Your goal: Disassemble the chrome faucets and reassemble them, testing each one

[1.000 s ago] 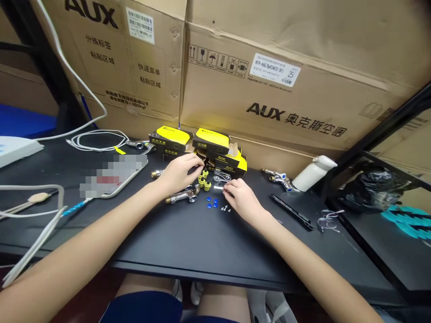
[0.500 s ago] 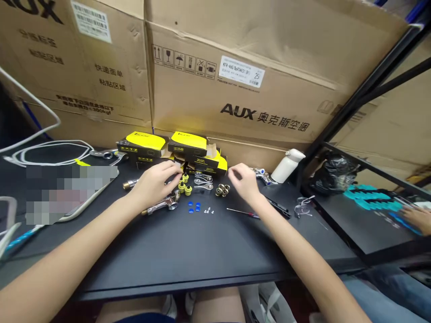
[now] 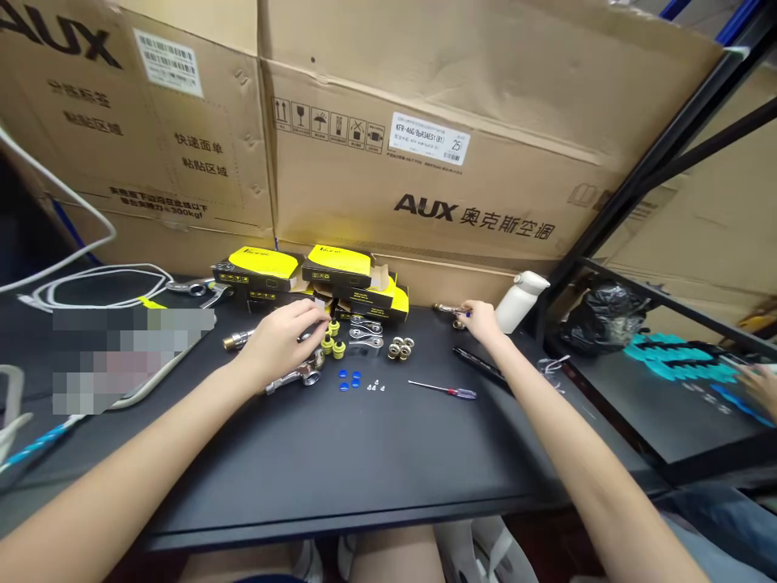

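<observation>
My left hand (image 3: pixel 278 344) rests curled at the table's middle, its fingertips beside several yellow bushings (image 3: pixel 331 344) and above a chrome fitting (image 3: pixel 296 377). Whether it grips anything is hidden. My right hand (image 3: pixel 482 321) is at the back, around a chrome valve fitting (image 3: pixel 452 309) that sticks out to the left. Between my hands lie chrome link plates (image 3: pixel 366 334), brass-and-chrome rings (image 3: pixel 400 348), blue caps (image 3: pixel 349 380) and tiny screws (image 3: pixel 375 387). A screwdriver (image 3: pixel 449 392) with a purple handle lies just below my right forearm.
Yellow-and-black boxes (image 3: pixel 291 271) are stacked at the back, against large AUX cardboard cartons (image 3: pixel 473 162). A white bottle (image 3: pixel 522 300) stands to the right. A co-worker's hand (image 3: pixel 758 387) works on a lower shelf at the far right, beside teal pieces (image 3: pixel 680 360).
My right hand has moved back from above the rings to the chrome valve fitting, which has shifted left. The screwdriver now shows whole. My left hand has barely moved.
</observation>
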Demonstrator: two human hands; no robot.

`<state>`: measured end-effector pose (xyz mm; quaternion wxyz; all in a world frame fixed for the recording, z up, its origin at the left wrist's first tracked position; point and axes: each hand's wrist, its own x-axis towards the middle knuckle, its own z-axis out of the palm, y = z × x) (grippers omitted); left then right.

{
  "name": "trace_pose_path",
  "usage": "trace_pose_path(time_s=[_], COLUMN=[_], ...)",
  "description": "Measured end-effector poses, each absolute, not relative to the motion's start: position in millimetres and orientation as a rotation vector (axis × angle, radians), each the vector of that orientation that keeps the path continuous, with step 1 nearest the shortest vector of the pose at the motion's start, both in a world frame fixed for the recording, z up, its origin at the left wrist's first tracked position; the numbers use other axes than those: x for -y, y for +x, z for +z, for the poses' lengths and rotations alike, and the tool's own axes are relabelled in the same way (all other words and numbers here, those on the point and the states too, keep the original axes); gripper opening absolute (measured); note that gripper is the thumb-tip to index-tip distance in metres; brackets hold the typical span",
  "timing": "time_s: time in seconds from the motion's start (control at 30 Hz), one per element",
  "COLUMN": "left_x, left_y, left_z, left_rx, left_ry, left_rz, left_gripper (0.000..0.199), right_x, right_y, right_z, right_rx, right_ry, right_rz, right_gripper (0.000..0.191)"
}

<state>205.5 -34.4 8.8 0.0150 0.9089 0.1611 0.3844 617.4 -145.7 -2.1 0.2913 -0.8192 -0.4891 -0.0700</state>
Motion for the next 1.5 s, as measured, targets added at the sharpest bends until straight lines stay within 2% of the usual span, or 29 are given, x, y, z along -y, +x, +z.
trace_pose_path(time_s=[0.13,0.3,0.43,0.5,0.57,0.67,0.77,0.83,0.9,1.03,1.1,1.2,1.33,1.5], left_x=[36.0,49.1,75.6,91.0,103.9,113.8,113.1,111.2,110.8,115.1,117.6,120.0,122.6,121.8], left_y=[205.4,208.9,216.7,221.6,226.0,230.1,230.2,228.7,226.9,224.1,223.0,221.1,219.3,219.8], left_z=[10.6,17.5,21.1,19.9,17.6,15.7,18.4,21.5,24.3,26.6,26.7,27.3,29.6,31.4], left_rx=[-0.480,-0.520,-0.508,-0.401,-0.326,-0.312,-0.360,-0.344,-0.285,-0.208,-0.212,-0.217,-0.189,-0.199], left_ry=[2.811,2.572,2.224,2.126,2.039,1.794,1.499,1.327,1.206,1.065,1.032,1.046,1.063,1.055], left_rz=[1.237,1.377,1.170,0.966,0.822,0.636,0.506,0.471,0.412,0.317,0.301,0.286,0.276,0.302], left_gripper=[0.017,0.017,0.046,0.055,0.047,0.033,0.026,0.025,0.026,0.028,0.025,0.021,0.018,0.019], right_x=[152.9,173.5,194.3,203.1,209.2,215.5,226.0,236.2,246.6,259.6,261.8,261.3,255.2,240.9], right_y=[606.5,560.1,481.9,440.1,408.7,397.5,431.5,469.9,511.6,579.1,597.9,603.6,564.4,473.6], right_z=[16.5,46.5,43.1,34.0,26.1,23.1,26.2,24.2,14.9,-18.1,-31.6,-34.2,1.3,49.3], right_rx=[1.227,1.092,1.165,1.116,1.072,1.150,1.473,1.684,1.720,1.706,1.684,1.640,1.426,1.340], right_ry=[-1.986,-1.635,-1.459,-1.279,-1.201,-1.182,-1.389,-1.642,-1.852,-2.164,-2.249,-2.257,-2.023,-1.426], right_rz=[-0.236,-0.216,0.131,0.603,0.822,0.957,0.742,0.279,-0.013,-0.250,-0.227,-0.127,0.096,0.891], right_gripper=[0.026,0.039,0.032,0.030,0.029,0.031,0.032,0.029,0.031,0.042,0.038,0.033,0.037,0.036])
